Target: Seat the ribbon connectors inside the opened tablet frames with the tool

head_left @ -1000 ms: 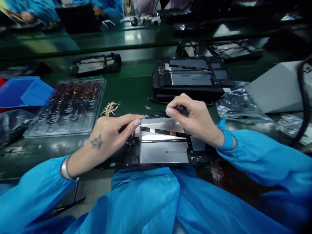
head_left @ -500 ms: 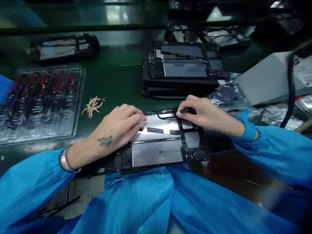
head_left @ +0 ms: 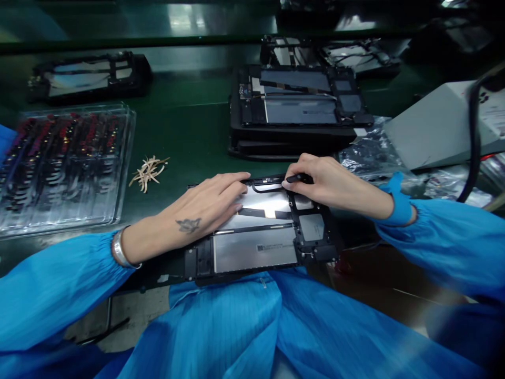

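Note:
An opened tablet-like device (head_left: 252, 247) lies in front of me, with silvery panels in a black frame. My left hand (head_left: 213, 202) rests over its upper left part, fingers stretched toward the far edge and holding nothing. Along that edge a thin black cable (head_left: 268, 190) curves toward my right hand (head_left: 315, 181). Thumb and fingers of that hand are closed around a small black piece (head_left: 298, 179) at the upper right of the frame. Whether this piece joins the cable cannot be made out, as the fingers cover part of it.
Left stands a clear plastic tray (head_left: 128, 158) of electronic parts, beside a small pile of pale strips (head_left: 149, 172). Behind are a stack of similar devices (head_left: 295, 110) and another device (head_left: 87, 79). A grey-white box (head_left: 437, 126) and clear plastic bags (head_left: 369, 150) lie right.
My left hand has slid right along the device's far edge, and its fingers have straightened. My right hand keeps its pinch in almost the same spot.

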The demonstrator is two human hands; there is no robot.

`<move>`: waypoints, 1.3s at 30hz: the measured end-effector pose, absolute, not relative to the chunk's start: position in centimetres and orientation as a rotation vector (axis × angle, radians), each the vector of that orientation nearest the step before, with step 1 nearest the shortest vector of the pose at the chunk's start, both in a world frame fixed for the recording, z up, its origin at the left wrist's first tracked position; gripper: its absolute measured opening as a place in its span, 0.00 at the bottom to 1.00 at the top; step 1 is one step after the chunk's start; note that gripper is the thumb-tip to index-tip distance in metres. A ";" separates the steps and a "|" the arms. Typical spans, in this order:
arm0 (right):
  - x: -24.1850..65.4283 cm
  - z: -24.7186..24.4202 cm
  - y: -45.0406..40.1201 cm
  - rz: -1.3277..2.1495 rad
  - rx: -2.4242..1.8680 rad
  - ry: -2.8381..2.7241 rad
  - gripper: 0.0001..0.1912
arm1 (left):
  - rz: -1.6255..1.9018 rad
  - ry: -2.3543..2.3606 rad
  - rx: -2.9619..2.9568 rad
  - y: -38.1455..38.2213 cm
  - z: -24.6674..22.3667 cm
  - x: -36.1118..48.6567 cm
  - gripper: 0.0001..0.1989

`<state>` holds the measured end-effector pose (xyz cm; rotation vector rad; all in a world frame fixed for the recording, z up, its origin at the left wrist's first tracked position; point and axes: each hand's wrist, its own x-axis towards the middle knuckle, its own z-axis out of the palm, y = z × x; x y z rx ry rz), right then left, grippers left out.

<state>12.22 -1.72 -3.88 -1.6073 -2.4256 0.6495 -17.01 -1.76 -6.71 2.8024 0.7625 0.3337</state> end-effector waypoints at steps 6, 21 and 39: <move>12.2 -3.9 -1.7 0.648 -1.613 -2.434 0.10 | 0.349 0.710 2.884 -1.8 -6.4 -16.5 0.13; 12.2 -3.9 -1.7 0.663 -1.588 -2.451 0.12 | 0.306 0.636 3.116 -1.5 -6.3 -15.7 0.12; 11.9 -4.0 -2.3 0.538 -1.609 -2.427 0.09 | 0.304 0.388 3.392 -0.5 -5.9 -16.0 0.20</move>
